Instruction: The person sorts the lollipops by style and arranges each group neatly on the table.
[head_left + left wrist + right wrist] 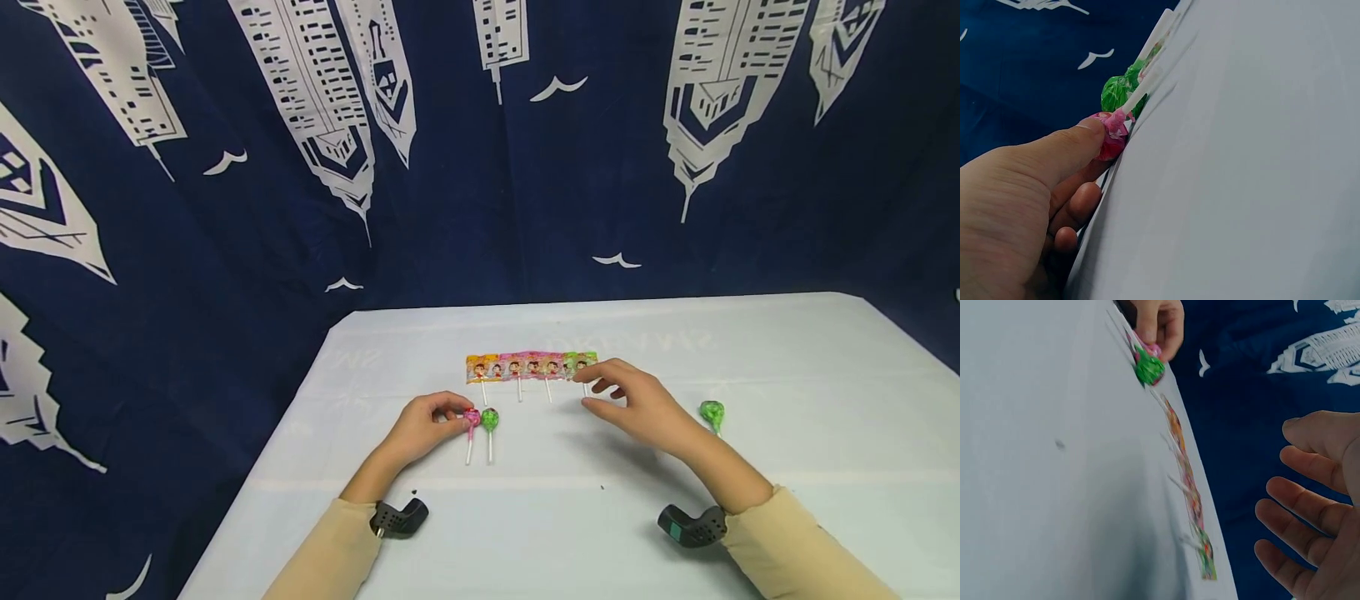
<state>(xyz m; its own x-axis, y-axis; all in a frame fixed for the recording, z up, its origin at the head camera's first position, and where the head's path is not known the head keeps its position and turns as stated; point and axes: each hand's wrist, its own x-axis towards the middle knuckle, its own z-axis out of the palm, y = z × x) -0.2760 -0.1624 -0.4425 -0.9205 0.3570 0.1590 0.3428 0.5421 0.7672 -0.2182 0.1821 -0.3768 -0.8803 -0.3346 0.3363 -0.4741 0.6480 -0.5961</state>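
My left hand [429, 427] pinches the round head of a pink lollipop [471, 419] between thumb and fingers, low at the table. Right beside it lies a green lollipop [490, 419], its white stick pointing toward me. In the left wrist view the thumb presses on the pink lollipop [1113, 140], with the green lollipop [1124, 90] just beyond. My right hand [637, 406] hovers over the table with fingers spread and holds nothing. Behind its fingertips lies a row of wrapped lollipops [532, 366], orange, pink and green, sticks toward me; the fingers partly hide the green end.
Another green lollipop [712, 412] lies to the right, its stick partly hidden by my right forearm. The white table [525, 533] ends at a dark blue curtain [480, 208] printed with white buildings. Black wrist cameras sit on both wrists.
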